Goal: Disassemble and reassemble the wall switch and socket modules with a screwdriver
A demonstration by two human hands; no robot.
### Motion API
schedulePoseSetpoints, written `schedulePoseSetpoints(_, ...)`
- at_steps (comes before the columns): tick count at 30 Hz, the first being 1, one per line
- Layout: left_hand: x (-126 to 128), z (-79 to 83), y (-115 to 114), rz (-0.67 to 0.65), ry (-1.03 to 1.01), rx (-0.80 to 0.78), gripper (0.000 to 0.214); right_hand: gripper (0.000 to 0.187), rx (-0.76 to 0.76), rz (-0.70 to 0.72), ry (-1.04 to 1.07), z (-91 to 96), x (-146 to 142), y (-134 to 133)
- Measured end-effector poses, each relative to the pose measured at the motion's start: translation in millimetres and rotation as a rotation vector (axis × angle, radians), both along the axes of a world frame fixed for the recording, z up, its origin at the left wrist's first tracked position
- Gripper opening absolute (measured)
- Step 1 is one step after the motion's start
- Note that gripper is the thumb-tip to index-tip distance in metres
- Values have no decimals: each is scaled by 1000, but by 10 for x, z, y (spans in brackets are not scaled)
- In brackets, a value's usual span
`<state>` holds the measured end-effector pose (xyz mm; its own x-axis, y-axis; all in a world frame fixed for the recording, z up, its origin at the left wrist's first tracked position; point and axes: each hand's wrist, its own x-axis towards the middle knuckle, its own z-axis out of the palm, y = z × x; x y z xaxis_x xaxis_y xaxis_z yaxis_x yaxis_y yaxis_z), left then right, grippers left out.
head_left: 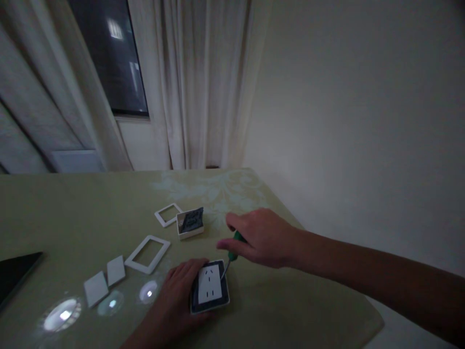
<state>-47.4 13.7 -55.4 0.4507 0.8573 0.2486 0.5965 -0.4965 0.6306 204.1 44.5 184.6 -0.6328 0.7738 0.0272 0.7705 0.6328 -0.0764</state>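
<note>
On the table near its front lies a wall socket, a white face with several slots set in a dark surround with a pale rim. My left hand is wrapped around its left side, thumb along the near edge and fingers at the far edge. My right hand grips the green handle of a screwdriver from above. The screwdriver leans, and its thin metal shaft reaches down to the right edge of the socket's white face. Its very tip is too small to make out.
Beyond the hands sits a white box with a dark part tilted in it, beside a small white frame. A larger white frame and two white plates lie left. A dark flat object is far left on the table.
</note>
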Motion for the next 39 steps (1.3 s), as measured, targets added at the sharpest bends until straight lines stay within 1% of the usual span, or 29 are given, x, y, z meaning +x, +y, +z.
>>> schedulePoseSetpoints(1, -4, -1, -3, 4, -2, 5, 94, 39, 14, -41, -49, -5, 1, 1)
schedulePoseSetpoints(2, -6, -1, -7, 7, -4, 8, 95, 34, 22, -39, -65, -4, 5, -1)
schedulePoseSetpoints(3, -7, 1, -13, 8, -4, 13, 94, 25, 26, 0, -32, 3, 11, -6)
schedulePoseSetpoints(4, -6, 4, -19, 6, -1, 14, 93, 17, 35, 59, 50, 11, 16, -15)
schedulePoseSetpoints(6, 0, 10, -33, 5, 11, 21, 90, 9, 98, 143, 280, 19, 11, -40)
schedulePoseSetpoints(7, 5, 13, -41, 15, 18, 31, 88, 9, 152, 145, 388, 12, -6, -53)
schedulePoseSetpoints(9, 13, 23, -56, 39, 27, 55, 88, 16, 229, 111, 540, -38, -77, -68)
schedulePoseSetpoints(12, 22, 68, -74, 44, 20, 44, 91, 19, 211, 96, 645, -186, -247, -49)
schedulePoseSetpoints(16, 33, 173, -82, 25, 13, -22, 79, 17, 186, 110, 682, -382, -436, 31)
schedulePoseSetpoints(19, 43, 221, -76, 17, 32, -53, 74, 17, 165, 81, 666, -470, -479, 87)
schedulePoseSetpoints(24, 66, 263, -62, -5, -3, 5, 77, 16, 115, 78, 681, -573, -466, 131)
schedulePoseSetpoints(26, 75, 292, -65, -11, -7, 23, 78, 17, 132, 61, 704, -597, -456, 131)
schedulePoseSetpoints(29, 83, 321, -79, -11, -2, 8, 78, 18, 157, 68, 720, -598, -435, 123)
schedulePoseSetpoints(34, 80, 280, -97, -5, -3, -2, 87, 17, 166, 90, 747, -576, -402, 135)
schedulePoseSetpoints(39, 74, 281, -108, -5, 21, -6, 84, 17, 143, 97, 734, -608, -406, 165)
